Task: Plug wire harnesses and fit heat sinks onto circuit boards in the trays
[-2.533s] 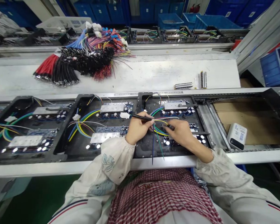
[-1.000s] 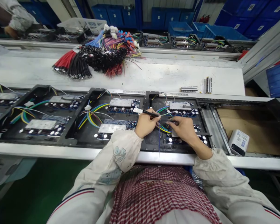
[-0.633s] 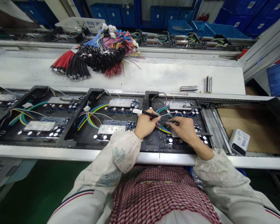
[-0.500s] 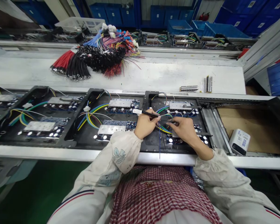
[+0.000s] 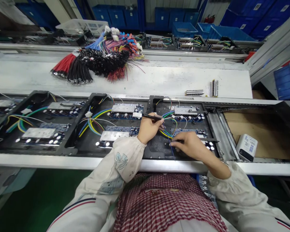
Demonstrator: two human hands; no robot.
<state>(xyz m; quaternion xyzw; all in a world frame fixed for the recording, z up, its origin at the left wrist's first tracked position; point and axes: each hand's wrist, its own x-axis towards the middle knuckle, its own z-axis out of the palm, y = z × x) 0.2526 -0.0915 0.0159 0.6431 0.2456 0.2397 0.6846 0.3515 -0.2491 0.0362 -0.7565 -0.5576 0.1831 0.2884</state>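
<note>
My left hand (image 5: 148,129) is closed on a black-sleeved cable (image 5: 151,117), whose white connector (image 5: 137,114) sticks out to the left. Thin wires come out near my left fingertips. My right hand (image 5: 187,143) is pinched, with its fingertips at a thin blue wire (image 5: 172,150) that hangs toward the front edge. Both hands are over the black housing (image 5: 157,151). Behind my right hand lies a circuit board (image 5: 200,132), partly covered by it. Farther back is another board with a metal plate (image 5: 185,110). Blue, green and yellow wires (image 5: 166,132) run between my hands.
More black housings with boards (image 5: 40,132) line the left. A wire bundle (image 5: 103,61) lies on the white bench (image 5: 159,77), near pin strips (image 5: 214,88). To the right, a white box-shaped device (image 5: 247,146) sits on cardboard (image 5: 268,132). A metal rail (image 5: 171,166) edges the front.
My right hand has moved down and slightly left, and the blue wire has shifted right with its fingertips. My left hand, still holding the cable, has moved only slightly.
</note>
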